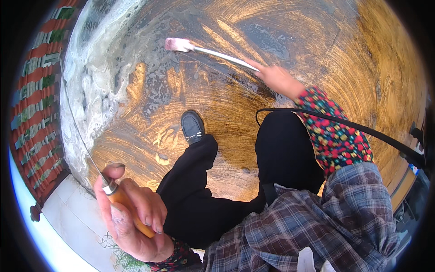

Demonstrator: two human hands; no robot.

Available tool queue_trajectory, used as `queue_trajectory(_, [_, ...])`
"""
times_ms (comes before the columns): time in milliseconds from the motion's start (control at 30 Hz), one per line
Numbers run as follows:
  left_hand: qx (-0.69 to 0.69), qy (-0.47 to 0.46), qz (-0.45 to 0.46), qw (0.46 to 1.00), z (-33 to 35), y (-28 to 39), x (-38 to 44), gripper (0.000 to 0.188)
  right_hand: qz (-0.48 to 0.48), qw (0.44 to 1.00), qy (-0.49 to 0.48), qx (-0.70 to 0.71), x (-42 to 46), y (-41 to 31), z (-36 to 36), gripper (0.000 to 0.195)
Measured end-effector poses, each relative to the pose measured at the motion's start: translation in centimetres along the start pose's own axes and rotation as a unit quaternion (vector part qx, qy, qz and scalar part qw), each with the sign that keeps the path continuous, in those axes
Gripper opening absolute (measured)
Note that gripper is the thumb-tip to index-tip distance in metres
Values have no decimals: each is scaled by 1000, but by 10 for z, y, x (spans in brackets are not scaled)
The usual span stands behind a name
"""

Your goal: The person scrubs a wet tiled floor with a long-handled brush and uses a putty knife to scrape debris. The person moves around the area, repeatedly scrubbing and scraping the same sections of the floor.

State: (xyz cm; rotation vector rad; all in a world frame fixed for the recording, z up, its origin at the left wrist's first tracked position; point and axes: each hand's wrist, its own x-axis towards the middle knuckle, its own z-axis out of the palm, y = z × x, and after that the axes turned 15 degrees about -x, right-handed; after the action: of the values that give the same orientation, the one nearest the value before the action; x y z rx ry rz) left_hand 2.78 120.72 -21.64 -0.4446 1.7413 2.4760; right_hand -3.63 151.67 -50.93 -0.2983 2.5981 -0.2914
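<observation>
My left hand (pixel 131 210), at the lower left, is closed around the wooden handle (pixel 123 200) of a tool. From its metal collar a long, thin metal shaft or blade (pixel 80 127) runs up and away; its edge-on look hides which. My right hand (pixel 280 81) reaches forward over the wet ground, gripping the pale handle (pixel 226 57) of a brush. The whitish-pink brush head (pixel 177 45) is blurred and lies over grey, soapy liquid. Brown and grey streaks sweep across the ground surface (pixel 340 74) beneath it.
White foam (pixel 91 81) spreads along the left side. A black shoe (pixel 193 126) stands on the streaked surface between the hands. A dark cable or strap (pixel 360 127) crosses over my right sleeve. Beyond pale tiles (pixel 73 207) runs a red-brown railing (pixel 37 112); grass (pixel 125 256) shows below.
</observation>
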Motion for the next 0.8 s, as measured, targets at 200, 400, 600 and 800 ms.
queue_trajectory(200, [-47,52,-28,997,-24,10,-6,50,183,964,-189,41,-269,77,42,47])
queue_trajectory(400, [-35,2,-8,999,-1,12,-3,53,47,993,-70,77,-61,34,34,53])
queue_trajectory(600, [-27,3,-12,1000,-3,3,-4,52,38,986,-104,128,-28,25,30,47])
queue_trajectory(800, [-70,-39,-18,997,-31,8,-10,43,137,967,-185,110,-267,88,45,49])
